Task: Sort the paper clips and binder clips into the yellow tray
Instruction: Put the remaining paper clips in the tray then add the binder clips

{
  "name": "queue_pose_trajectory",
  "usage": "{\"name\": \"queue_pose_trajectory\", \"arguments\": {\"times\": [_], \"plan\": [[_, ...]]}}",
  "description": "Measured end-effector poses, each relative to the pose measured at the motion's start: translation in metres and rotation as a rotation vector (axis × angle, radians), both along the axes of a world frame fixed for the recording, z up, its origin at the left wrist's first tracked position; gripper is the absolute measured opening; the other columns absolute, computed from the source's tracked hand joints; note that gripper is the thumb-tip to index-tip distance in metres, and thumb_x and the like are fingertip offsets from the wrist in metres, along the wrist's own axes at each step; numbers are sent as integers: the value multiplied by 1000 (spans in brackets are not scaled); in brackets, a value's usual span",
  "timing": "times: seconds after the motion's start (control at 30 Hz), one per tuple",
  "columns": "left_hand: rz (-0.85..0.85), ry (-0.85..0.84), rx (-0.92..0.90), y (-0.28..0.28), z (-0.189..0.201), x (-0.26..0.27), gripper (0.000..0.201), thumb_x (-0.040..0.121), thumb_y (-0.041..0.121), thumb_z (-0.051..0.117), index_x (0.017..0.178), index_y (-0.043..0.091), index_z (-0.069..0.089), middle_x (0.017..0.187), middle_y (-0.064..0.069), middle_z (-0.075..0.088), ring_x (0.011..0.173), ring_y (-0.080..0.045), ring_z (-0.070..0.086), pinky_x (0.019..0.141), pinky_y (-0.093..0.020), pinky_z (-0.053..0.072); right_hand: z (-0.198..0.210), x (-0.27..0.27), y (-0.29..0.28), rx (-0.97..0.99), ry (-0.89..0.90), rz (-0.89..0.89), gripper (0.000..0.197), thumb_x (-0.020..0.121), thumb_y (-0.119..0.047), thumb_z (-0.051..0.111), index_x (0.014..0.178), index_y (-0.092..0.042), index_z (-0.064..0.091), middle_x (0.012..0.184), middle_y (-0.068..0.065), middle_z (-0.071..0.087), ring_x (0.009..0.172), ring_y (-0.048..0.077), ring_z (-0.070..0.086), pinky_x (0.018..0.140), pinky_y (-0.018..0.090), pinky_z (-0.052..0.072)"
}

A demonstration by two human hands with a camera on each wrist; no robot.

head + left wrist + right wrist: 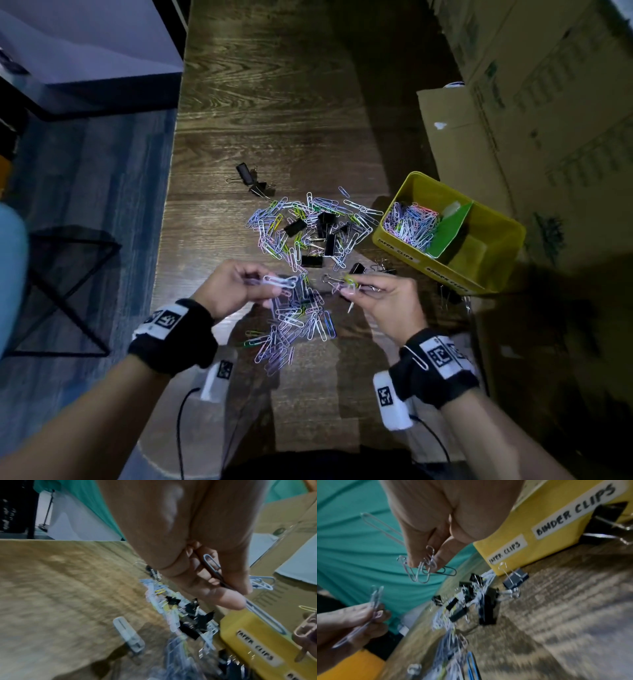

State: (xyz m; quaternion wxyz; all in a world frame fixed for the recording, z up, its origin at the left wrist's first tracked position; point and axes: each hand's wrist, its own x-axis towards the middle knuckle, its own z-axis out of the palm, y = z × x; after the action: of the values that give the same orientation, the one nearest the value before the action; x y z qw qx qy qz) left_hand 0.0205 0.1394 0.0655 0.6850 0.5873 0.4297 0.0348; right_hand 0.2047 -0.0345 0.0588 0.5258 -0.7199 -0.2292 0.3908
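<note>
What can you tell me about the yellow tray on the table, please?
The yellow tray looks like plastic and sits on the wooden table, right of the clip pile, against cardboard boxes. A green divider splits it; the far compartment holds paper clips. Handwritten labels on its near wall include "BINDER CLIPS". Neither hand touches it.

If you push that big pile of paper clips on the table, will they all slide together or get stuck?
The paper clip pile would probably drag along in clumps, since the loops overlap and look hooked together. The black binder clips mixed in would likely snag some. On the smooth wooden table loose edge clips may slide off separately.
</note>
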Motion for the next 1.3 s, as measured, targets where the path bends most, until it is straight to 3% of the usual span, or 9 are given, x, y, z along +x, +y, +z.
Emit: {"name": "queue_pose_trajectory", "arguments": {"times": [0.1,0.27,0.4,0.6,0.9,1.07,1.2,1.23,1.3], "plan": [[-107,-89,34,4,24,43,15,67,3,73,81,6,70,69,-5,72,55,-11,64,56,-20,55,26,17,-7,79,-20,-75,30,69,2,77,98,-3,71,90,0,72,76,6,69,74,22,57],[-182,-167,122,0,44,143,14,73,-1,72,87,3,70,67,-5,70,53,-10,63,56,-18,54,48,59,-11,190,-42,-271,27,68,-9,78,94,-16,73,90,-6,74,79,11,71,71,21,55],[-208,-79,335,-15,34,212,10,75,4,74,84,7,70,69,-9,69,53,-10,65,57,-24,55,55,95,-3,214,-112,-403,32,72,-5,78,103,-4,70,86,-8,75,82,13,70,76,26,56],[-611,225,748,-22,6,249,23,76,27,71,98,21,71,100,-10,69,97,-24,61,89,-31,49,39,137,25,6,-247,-391,31,75,-9,78,103,-1,70,97,8,72,85,15,68,78,19,54],[-311,-4,633,-13,12,168,13,87,19,62,97,16,71,90,1,72,80,-13,65,77,-20,50,19,145,47,-459,-614,172,41,82,-9,70,122,-13,61,114,7,67,100,15,62,89,22,46],[-865,262,577,6,-9,82,11,86,17,62,91,16,72,81,8,69,60,17,52,59,1,38,21,132,49,-453,-650,284,68,79,-20,74,139,-21,42,121,0,63,116,20,55,101,34,40],[-941,524,291,15,-22,21,31,82,11,57,52,19,62,55,1,66,54,-12,65,55,-26,50,24,92,49,-170,-706,229,58,85,-19,66,138,-24,42,108,-7,56,104,7,49,94,25,38],[-986,582,207,12,-27,5,34,82,12,56,48,15,58,49,1,61,55,-24,66,51,-30,50,23,77,47,-113,-696,272,53,87,-20,64,136,-25,44,105,-10,53,98,3,48,90,22,38],[-1143,664,108,-1,-30,-18,22,84,17,57,63,12,62,53,0,62,52,-18,64,52,-30,56,19,49,42,-60,-642,459,35,88,-22,63,122,-24,57,96,-11,55,81,-4,48,77,15,39]]}}
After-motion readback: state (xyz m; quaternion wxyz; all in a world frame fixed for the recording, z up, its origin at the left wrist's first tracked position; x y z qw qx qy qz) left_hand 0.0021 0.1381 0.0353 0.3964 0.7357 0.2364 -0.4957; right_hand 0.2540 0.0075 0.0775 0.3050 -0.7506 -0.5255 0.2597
